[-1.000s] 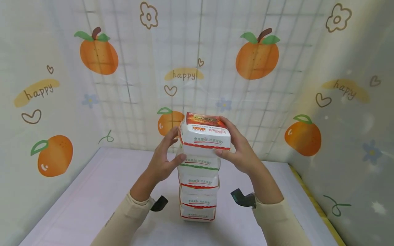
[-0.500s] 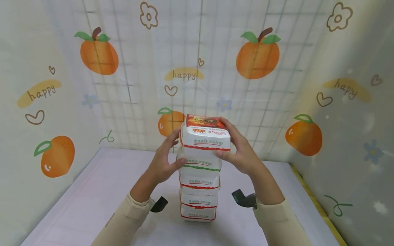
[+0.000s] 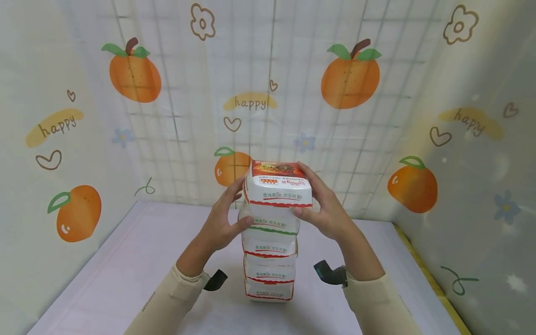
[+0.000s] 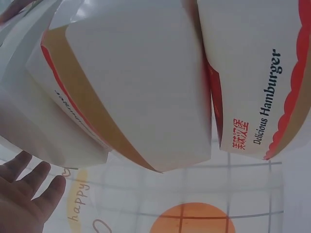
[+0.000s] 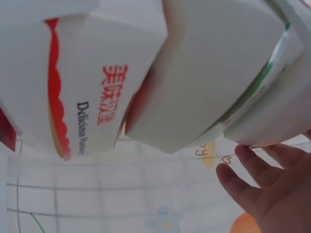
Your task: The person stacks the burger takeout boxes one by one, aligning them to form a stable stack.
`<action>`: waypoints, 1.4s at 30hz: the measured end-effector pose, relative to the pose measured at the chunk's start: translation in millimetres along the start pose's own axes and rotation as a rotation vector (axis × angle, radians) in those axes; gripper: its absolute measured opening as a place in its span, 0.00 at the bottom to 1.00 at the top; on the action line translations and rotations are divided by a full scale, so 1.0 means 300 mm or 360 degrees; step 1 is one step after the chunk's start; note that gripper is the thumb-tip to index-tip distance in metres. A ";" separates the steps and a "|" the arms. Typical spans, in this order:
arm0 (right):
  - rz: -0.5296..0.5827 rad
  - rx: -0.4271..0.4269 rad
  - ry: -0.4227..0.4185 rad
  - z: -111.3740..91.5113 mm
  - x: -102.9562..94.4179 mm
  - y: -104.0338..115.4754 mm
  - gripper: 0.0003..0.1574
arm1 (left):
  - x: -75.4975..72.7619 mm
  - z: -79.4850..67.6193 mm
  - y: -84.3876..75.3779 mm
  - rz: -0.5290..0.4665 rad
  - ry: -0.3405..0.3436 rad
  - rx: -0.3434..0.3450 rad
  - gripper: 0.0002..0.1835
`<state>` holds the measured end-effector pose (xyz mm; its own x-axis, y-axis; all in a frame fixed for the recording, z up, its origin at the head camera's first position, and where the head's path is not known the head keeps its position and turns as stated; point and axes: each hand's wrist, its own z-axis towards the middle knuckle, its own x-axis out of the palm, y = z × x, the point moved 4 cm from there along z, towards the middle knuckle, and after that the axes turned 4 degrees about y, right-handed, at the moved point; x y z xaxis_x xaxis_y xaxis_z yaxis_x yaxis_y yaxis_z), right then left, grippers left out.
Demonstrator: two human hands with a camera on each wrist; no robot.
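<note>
A tall stack of white burger boxes stands on the table. My right hand (image 3: 331, 211) grips the top burger box (image 3: 280, 193), fingers along its right side and thumb at its lower front edge. On the other side, my left hand (image 3: 222, 218) holds the stack's upper part. Its fingertips lie along the top box's left side; the thumb presses the front of the green-lined burger box (image 3: 276, 223) below. Red-lined burger boxes (image 3: 270, 249) make up the lower stack, slightly out of line. Both wrist views show fingertips (image 4: 53, 187) at the box edges.
The white table (image 3: 167, 242) spreads around the stack. Behind it hangs a sheet (image 3: 293, 60) printed with oranges and hearts, over a wire grid. A yellow strip (image 3: 418, 265) runs along the right table edge. Each sleeve carries a dark wrist camera (image 3: 331, 272).
The top burger box has sunk slightly and tipped a little, so that less of its picture lid shows. Both hands have stayed almost in place around it; the lower boxes stand as before.
</note>
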<state>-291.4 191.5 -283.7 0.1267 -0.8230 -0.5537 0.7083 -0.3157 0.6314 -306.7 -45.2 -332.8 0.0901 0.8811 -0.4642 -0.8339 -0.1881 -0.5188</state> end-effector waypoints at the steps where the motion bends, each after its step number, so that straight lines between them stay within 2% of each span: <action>1: 0.0004 0.0004 -0.0001 -0.001 0.001 -0.001 0.55 | 0.000 0.000 0.001 -0.0001 -0.0002 0.0000 0.45; 11: 0.0113 -0.0017 0.0039 -0.010 0.013 -0.004 0.59 | 0.000 -0.009 0.001 0.0003 -0.0003 -0.0001 0.45; 20: 0.0339 -0.0016 0.0065 -0.016 0.017 -0.009 0.64 | 0.005 -0.015 0.007 0.0010 0.0022 -0.0025 0.45; 23: 0.0336 -0.0023 0.0073 -0.014 0.018 -0.011 0.64 | 0.009 -0.016 0.026 -0.0088 0.0073 -0.0030 0.48; 29: 0.0357 -0.0032 0.0078 -0.012 0.022 -0.017 0.64 | 0.027 -0.023 0.092 -0.0494 0.0267 -0.0077 0.54; 33: 0.0365 -0.0031 0.0074 -0.011 0.029 -0.019 0.65 | 0.037 -0.030 0.118 -0.0660 0.0355 -0.0097 0.56; 37: 0.0338 -0.0035 0.0063 -0.011 0.032 -0.018 0.65 | 0.042 -0.031 0.124 -0.0700 0.0336 -0.0132 0.57; 42: 0.0306 -0.0037 0.0047 -0.007 0.031 -0.014 0.64 | 0.052 -0.035 0.116 -0.0628 0.0212 -0.0171 0.59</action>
<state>-291.8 186.1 -292.6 0.2810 -0.8529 -0.4399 0.6851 -0.1427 0.7143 -328.5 -42.6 -365.7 0.4659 0.8324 -0.3002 -0.6606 0.1014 -0.7438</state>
